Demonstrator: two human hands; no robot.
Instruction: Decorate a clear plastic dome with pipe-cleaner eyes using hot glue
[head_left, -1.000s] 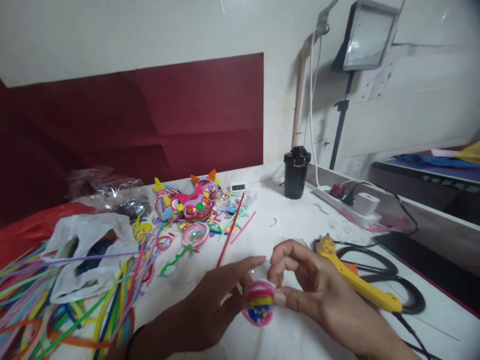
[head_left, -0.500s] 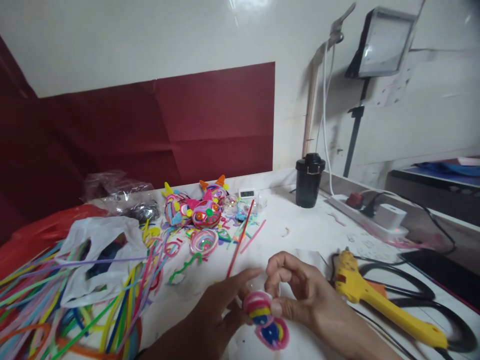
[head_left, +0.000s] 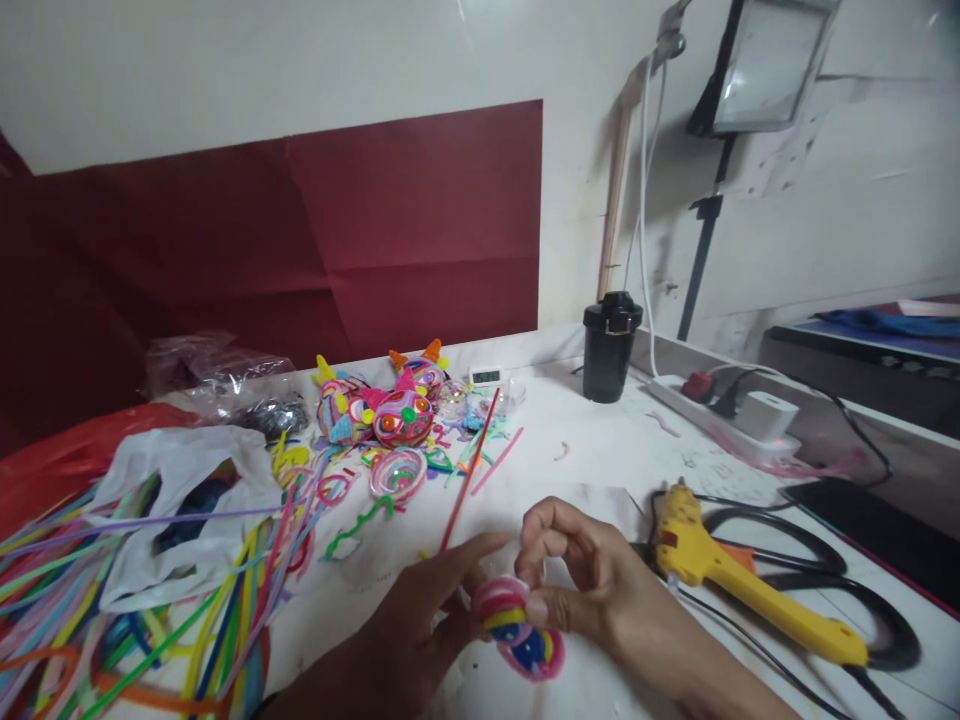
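Observation:
Between my two hands is a small round piece coiled in pink, yellow and blue pipe cleaner (head_left: 502,608), with a clear, shiny part at its top. My left hand (head_left: 431,610) is closed on its left side with fingers and thumb. From the right, my right hand (head_left: 581,585) pinches it with thumb and curled fingers. Just below, and partly covered by it, shows a coiled blue, yellow and pink disc (head_left: 541,655); whether the two are joined I cannot tell. A red pipe cleaner (head_left: 469,475) lies beyond my left hand.
Loose pipe cleaners (head_left: 225,610) and a white plastic bag (head_left: 187,520) cover the left side. Coiled animal-like figures (head_left: 401,415) sit at the back. On the right are a yellow glue gun (head_left: 750,585), a black cup (head_left: 611,350), a power strip (head_left: 724,425) and a black phone-like slab (head_left: 885,535).
The view has shifted slightly, so the table items appear a little higher and further left. Both hands keep their hold on the coiled piece, which has barely turned.

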